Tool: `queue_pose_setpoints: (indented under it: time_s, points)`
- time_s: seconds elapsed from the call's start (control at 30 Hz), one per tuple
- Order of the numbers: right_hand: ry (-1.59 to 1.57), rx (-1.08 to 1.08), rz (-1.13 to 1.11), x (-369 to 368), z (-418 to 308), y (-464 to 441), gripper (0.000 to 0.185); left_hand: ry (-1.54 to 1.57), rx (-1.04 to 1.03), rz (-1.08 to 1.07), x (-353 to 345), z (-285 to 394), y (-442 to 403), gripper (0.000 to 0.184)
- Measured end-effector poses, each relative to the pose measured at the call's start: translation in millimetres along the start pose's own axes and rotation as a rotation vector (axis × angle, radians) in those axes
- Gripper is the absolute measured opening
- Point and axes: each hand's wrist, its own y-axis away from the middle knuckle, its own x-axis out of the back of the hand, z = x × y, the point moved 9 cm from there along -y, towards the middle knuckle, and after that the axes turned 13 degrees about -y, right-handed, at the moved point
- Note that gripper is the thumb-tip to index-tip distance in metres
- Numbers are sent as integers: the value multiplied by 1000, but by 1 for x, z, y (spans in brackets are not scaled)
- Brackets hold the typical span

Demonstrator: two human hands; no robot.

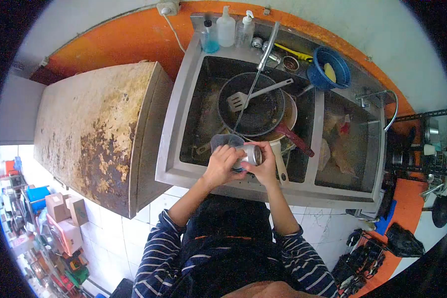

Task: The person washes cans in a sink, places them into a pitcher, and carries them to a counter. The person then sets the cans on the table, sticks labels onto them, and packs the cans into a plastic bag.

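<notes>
My left hand and my right hand are closed together around a small silvery cylinder, can- or jar-like, held sideways over the sink's front edge. Just beyond my left fingers is a clear cup or bowl; whether that hand touches it I cannot tell. In the left basin lies a dark frying pan with a dark red handle. A pale slotted spatula rests across it. Other pans sit underneath. The tap stands above, and a thin stream appears to fall from it.
Bottles and a blue tub line the sink's back ledge. The right basin holds murky water and submerged items. A stained, peeling cabinet stands at left. Racks of kitchenware are at right, and boxes lie lower left.
</notes>
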Motion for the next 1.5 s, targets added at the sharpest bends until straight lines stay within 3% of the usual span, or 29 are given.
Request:
queue_pose_setpoints:
  time_s: [0.37, 0.43, 0.47, 0.53, 0.73, 0.97, 1.17, 1.3, 1.37, 1.4, 1.47, 1.5]
  points:
    - [-29, -28, -4, 8, 7, 3, 64, -47, -103, -17, -9, 6, 8, 45]
    - [-23, -47, -27, 9, 9, 4, 64, 265, 135, -45, 2, -7, -6, 42]
    - [-23, -46, -26, 9, 8, 6, 64, 265, 135, -45, 9, -6, -10, 42]
    - [-115, -67, -15, 6, 7, 7, 65, 256, 50, -204, 10, 1, -13, 35]
    - [-106, -80, -38, 6, 13, 8, 64, 186, -152, -152, 17, 0, -24, 18]
    - [12, -92, -58, 5, 14, 6, 60, 82, -281, -177, 8, 10, -30, 19]
    - [-150, -237, 63, 8, 35, 5, 53, 31, -319, -286, -11, -1, -22, 21]
    - [-324, -367, 255, 34, 69, 0, 47, 115, -152, -349, 4, -35, -13, 19]
    - [26, -223, 341, 51, 61, -9, 46, 210, 244, -299, 27, -71, -9, 12]
    - [362, -124, 252, 44, 50, -16, 49, 210, 247, -299, 25, -74, -2, 12]
    - [510, -104, 161, 32, 69, -17, 52, 791, 639, 102, 25, -113, 24, 7]
    - [658, -81, 68, 22, 82, -18, 54, 790, 637, 106, 20, -113, 29, 7]
